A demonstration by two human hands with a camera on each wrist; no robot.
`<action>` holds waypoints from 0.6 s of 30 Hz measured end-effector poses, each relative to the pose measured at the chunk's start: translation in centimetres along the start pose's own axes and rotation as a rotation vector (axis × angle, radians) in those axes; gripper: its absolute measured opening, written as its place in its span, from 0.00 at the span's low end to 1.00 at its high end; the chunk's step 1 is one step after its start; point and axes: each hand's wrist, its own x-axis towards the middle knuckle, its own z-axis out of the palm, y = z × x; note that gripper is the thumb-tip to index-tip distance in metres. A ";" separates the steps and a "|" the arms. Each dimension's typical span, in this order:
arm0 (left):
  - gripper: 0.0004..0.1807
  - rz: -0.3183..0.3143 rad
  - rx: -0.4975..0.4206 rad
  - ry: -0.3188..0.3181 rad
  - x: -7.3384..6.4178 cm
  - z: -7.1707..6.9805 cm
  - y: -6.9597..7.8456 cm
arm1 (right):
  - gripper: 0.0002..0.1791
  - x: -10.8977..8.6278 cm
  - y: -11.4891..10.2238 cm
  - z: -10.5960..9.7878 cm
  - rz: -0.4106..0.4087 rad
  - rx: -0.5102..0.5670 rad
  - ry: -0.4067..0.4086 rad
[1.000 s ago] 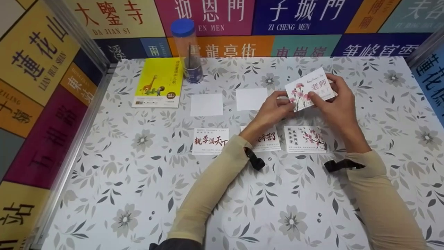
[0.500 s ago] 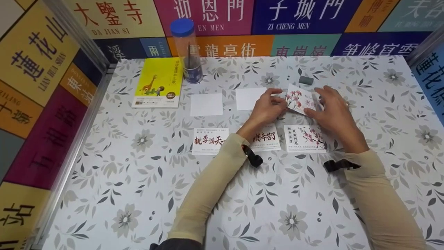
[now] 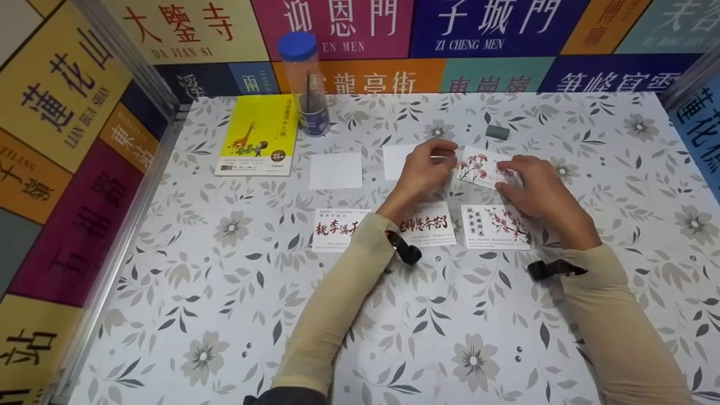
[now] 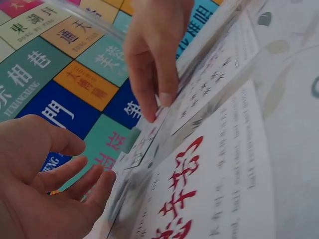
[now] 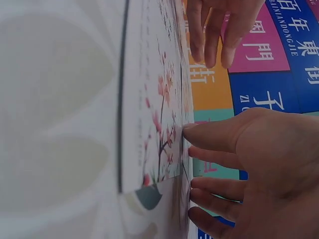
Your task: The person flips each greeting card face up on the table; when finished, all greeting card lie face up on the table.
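A white card with pink carnations [image 3: 473, 167] lies on the floral tablecloth at the back right, its right part covered by my right hand [image 3: 534, 183]. The thumb and fingertips of that hand rest on the card with the fingers fairly straight. Just left of it is my left hand [image 3: 424, 171], holding nothing; in the left wrist view its fingers [image 4: 99, 186] are loosely bent in the air. In front lie a blossom-branch card [image 3: 495, 226], a card with red lettering [image 3: 430, 226] and another red-lettered card [image 3: 337, 228], partly hidden by the left sleeve.
A blank white card [image 3: 336, 171] and another blank card [image 3: 396, 163], partly behind the left hand, lie in the back row. A grey-green cylinder [image 3: 498, 132] lies behind the carnation card. Farther left are a yellow book [image 3: 259, 132] and a blue-lidded clear canister [image 3: 306, 84].
The carnation card has come down from the raised hands onto the table. My left hand has let go and drawn slightly left. The grey-green cylinder has come into sight.
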 end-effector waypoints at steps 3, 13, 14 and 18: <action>0.15 0.051 0.062 0.007 0.4 -0.2 -0.1 | 0.27 -0.1 0.2 -0.2 -0.005 -0.015 -0.010; 0.17 0.204 0.313 0.012 0.4 -1.3 0.0 | 0.28 -0.1 0.5 0.0 -0.001 -0.019 -0.013; 0.18 0.216 0.340 0.018 0.2 -1.7 -0.1 | 0.28 -0.1 0.5 0.0 0.006 -0.018 -0.016; 0.18 0.258 0.448 0.027 -0.6 -4.3 -0.7 | 0.29 -0.3 0.3 0.1 0.033 -0.023 -0.031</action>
